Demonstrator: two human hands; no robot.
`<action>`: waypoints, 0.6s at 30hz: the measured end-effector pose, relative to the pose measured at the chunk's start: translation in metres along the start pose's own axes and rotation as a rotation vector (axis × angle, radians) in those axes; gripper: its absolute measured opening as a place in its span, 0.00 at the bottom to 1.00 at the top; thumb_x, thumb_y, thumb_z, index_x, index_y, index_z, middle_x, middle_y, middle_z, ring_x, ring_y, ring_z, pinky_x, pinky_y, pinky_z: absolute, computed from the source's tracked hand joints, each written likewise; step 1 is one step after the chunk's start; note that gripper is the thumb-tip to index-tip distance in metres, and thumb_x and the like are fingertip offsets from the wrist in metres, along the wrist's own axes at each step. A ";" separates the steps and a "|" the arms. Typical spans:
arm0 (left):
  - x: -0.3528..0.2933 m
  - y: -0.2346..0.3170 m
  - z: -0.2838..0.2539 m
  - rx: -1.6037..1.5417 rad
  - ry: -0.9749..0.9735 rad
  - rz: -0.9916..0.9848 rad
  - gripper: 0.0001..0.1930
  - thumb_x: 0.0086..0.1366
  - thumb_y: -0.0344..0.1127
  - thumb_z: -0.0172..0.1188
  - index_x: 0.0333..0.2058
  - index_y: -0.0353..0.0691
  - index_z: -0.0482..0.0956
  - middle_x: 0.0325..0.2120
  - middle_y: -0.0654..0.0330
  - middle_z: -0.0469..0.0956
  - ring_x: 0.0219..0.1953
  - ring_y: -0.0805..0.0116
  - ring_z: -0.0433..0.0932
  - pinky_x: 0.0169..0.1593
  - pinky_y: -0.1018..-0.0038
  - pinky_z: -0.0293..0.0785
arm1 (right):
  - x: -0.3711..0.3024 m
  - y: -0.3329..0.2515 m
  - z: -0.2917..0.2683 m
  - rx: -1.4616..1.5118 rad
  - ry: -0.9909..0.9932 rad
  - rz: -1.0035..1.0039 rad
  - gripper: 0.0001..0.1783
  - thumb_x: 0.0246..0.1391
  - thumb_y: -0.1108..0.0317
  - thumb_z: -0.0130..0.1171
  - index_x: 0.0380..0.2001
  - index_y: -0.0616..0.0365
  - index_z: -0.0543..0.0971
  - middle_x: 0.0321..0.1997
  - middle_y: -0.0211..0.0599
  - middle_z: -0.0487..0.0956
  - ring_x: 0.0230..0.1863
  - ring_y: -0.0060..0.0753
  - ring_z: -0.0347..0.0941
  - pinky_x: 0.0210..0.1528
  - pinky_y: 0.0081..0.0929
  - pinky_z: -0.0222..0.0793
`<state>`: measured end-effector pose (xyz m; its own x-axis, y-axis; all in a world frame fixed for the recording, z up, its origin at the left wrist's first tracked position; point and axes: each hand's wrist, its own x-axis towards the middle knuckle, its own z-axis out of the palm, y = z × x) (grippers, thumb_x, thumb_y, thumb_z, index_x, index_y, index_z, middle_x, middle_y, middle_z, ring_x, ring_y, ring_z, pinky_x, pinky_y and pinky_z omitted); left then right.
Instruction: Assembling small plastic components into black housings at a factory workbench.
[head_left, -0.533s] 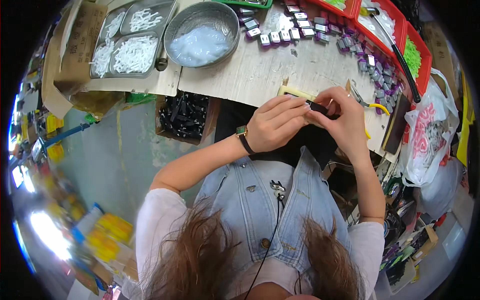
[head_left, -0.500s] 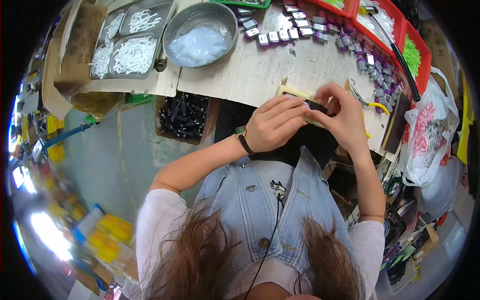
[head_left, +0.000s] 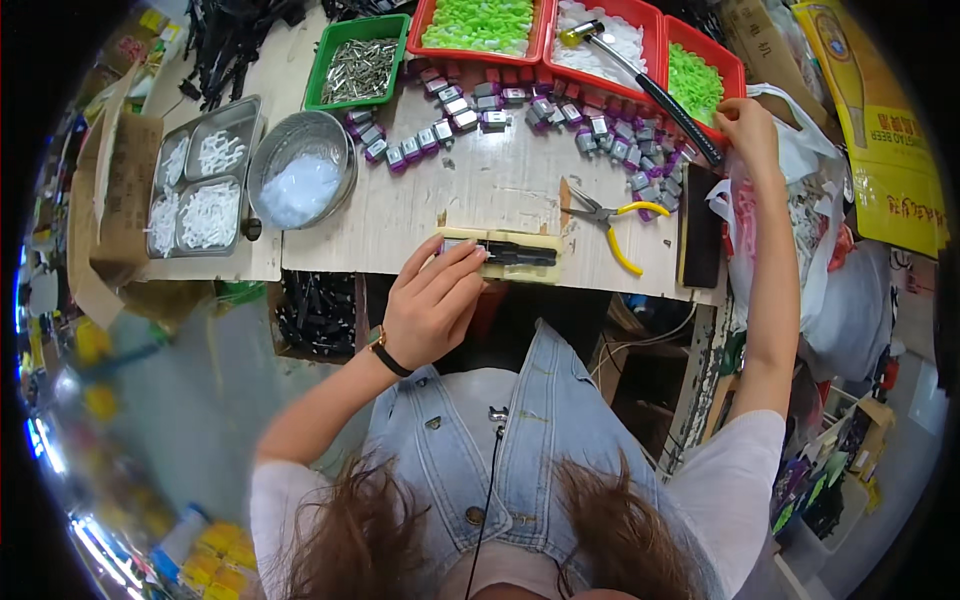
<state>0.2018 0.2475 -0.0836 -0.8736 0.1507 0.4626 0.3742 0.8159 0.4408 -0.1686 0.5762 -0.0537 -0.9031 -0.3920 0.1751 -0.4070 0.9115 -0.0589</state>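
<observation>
At the table's front edge lies a cream fixture (head_left: 548, 268) with a slim black plastic part (head_left: 520, 254) set in it. My left hand (head_left: 432, 308) lies over its left end, its fingers closed on a small silver-and-purple motor (head_left: 460, 246) there; its thumb is mostly hidden. My right hand (head_left: 752, 140) is stretched to the far right, beside a red bin (head_left: 741, 88) of bright green plastic pieces (head_left: 693, 82). Its fingertips are pinched together at the bin's near right corner. Whatever they hold, if anything, is too small to make out.
Yellow-handled pliers (head_left: 622, 225) lie right of the fixture, with a dark flat block (head_left: 700, 228) beyond. A small hammer (head_left: 682, 122) leans across the red bins. Several loose motors (head_left: 600, 128) cover the back. A metal bowl (head_left: 345, 185) and a divided tray (head_left: 250, 115) stand left.
My right hand has left the fixture and reached right to the green pieces. My left hand stays at the fixture's left end. The view has shifted, showing more of the table's back.
</observation>
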 end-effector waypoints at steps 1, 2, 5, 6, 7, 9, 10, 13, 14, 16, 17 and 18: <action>-0.001 0.002 -0.002 -0.015 -0.012 -0.033 0.07 0.53 0.22 0.63 0.32 0.37 0.76 0.42 0.56 0.81 0.51 0.61 0.77 0.60 0.58 0.64 | 0.003 -0.008 0.004 -0.011 -0.038 0.022 0.11 0.45 0.65 0.57 0.29 0.58 0.84 0.32 0.50 0.82 0.37 0.52 0.79 0.40 0.44 0.74; 0.000 0.003 -0.004 -0.040 -0.012 -0.051 0.08 0.53 0.22 0.63 0.32 0.37 0.76 0.42 0.56 0.81 0.51 0.59 0.77 0.60 0.58 0.64 | 0.006 -0.015 0.003 -0.054 -0.041 0.059 0.11 0.46 0.65 0.57 0.29 0.58 0.84 0.33 0.50 0.82 0.38 0.52 0.80 0.40 0.44 0.74; 0.001 0.002 -0.007 -0.128 0.014 -0.109 0.08 0.53 0.21 0.63 0.33 0.36 0.77 0.41 0.54 0.81 0.49 0.56 0.78 0.59 0.60 0.66 | 0.011 -0.028 0.004 -0.196 -0.047 0.144 0.11 0.45 0.66 0.56 0.30 0.57 0.83 0.34 0.50 0.82 0.39 0.53 0.79 0.40 0.46 0.73; 0.003 0.002 -0.008 -0.166 0.048 -0.128 0.08 0.53 0.21 0.62 0.33 0.36 0.77 0.40 0.54 0.81 0.47 0.56 0.78 0.57 0.61 0.68 | 0.019 -0.027 0.010 -0.258 -0.040 0.151 0.11 0.44 0.67 0.56 0.31 0.56 0.83 0.34 0.50 0.82 0.39 0.53 0.79 0.41 0.46 0.73; 0.005 0.003 -0.010 -0.204 0.082 -0.145 0.08 0.54 0.20 0.62 0.34 0.35 0.77 0.39 0.53 0.81 0.46 0.55 0.79 0.55 0.63 0.70 | 0.023 -0.026 0.014 -0.320 -0.033 0.159 0.11 0.43 0.67 0.57 0.31 0.56 0.83 0.34 0.49 0.82 0.40 0.53 0.79 0.43 0.46 0.73; 0.005 0.010 -0.015 -0.284 0.180 -0.252 0.08 0.53 0.20 0.62 0.33 0.35 0.79 0.36 0.53 0.81 0.39 0.56 0.79 0.48 0.67 0.74 | 0.025 -0.023 0.017 -0.287 -0.020 0.149 0.11 0.43 0.68 0.56 0.32 0.56 0.82 0.35 0.50 0.82 0.40 0.54 0.79 0.43 0.47 0.73; 0.005 0.012 -0.017 -0.331 0.232 -0.304 0.07 0.53 0.20 0.63 0.33 0.36 0.80 0.34 0.54 0.81 0.36 0.57 0.80 0.44 0.70 0.76 | 0.025 -0.021 0.015 -0.278 -0.013 0.146 0.11 0.43 0.68 0.55 0.32 0.57 0.81 0.35 0.51 0.82 0.41 0.54 0.79 0.43 0.47 0.73; 0.023 0.031 -0.023 -0.595 0.190 -0.477 0.06 0.56 0.21 0.63 0.34 0.31 0.81 0.31 0.55 0.82 0.32 0.68 0.80 0.39 0.76 0.75 | -0.016 -0.042 -0.021 0.098 0.232 0.072 0.18 0.46 0.63 0.62 0.42 0.54 0.82 0.33 0.43 0.84 0.36 0.37 0.82 0.39 0.34 0.75; 0.025 0.044 -0.029 -0.705 0.149 -0.593 0.06 0.58 0.20 0.62 0.35 0.29 0.81 0.32 0.55 0.82 0.34 0.70 0.80 0.40 0.76 0.75 | -0.045 -0.081 -0.028 0.524 0.158 0.050 0.16 0.50 0.66 0.61 0.42 0.58 0.82 0.32 0.41 0.83 0.35 0.32 0.81 0.38 0.29 0.75; 0.027 0.057 -0.038 -1.147 0.060 -0.851 0.07 0.60 0.23 0.62 0.37 0.28 0.81 0.33 0.56 0.82 0.34 0.73 0.80 0.41 0.78 0.76 | -0.112 -0.174 -0.052 1.148 -0.124 -0.013 0.10 0.56 0.75 0.56 0.40 0.68 0.80 0.32 0.36 0.81 0.34 0.26 0.79 0.39 0.22 0.75; 0.027 0.057 -0.033 -1.266 0.063 -0.850 0.07 0.61 0.24 0.62 0.38 0.28 0.81 0.33 0.56 0.82 0.34 0.72 0.80 0.41 0.78 0.76 | -0.144 -0.197 -0.051 1.252 -0.209 -0.009 0.10 0.51 0.80 0.59 0.38 0.69 0.80 0.31 0.35 0.82 0.33 0.24 0.79 0.40 0.20 0.74; 0.027 0.055 -0.028 -1.384 0.068 -0.848 0.08 0.61 0.25 0.62 0.38 0.28 0.80 0.33 0.55 0.82 0.34 0.72 0.81 0.42 0.78 0.77 | -0.170 -0.220 -0.055 1.433 -0.273 -0.011 0.09 0.51 0.83 0.57 0.36 0.68 0.80 0.33 0.36 0.81 0.34 0.24 0.79 0.40 0.19 0.74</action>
<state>0.2075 0.2812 -0.0253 -0.9630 -0.1106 -0.2458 -0.1703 -0.4571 0.8730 0.0824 0.4489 -0.0168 -0.8301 -0.5576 0.0030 -0.0507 0.0701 -0.9962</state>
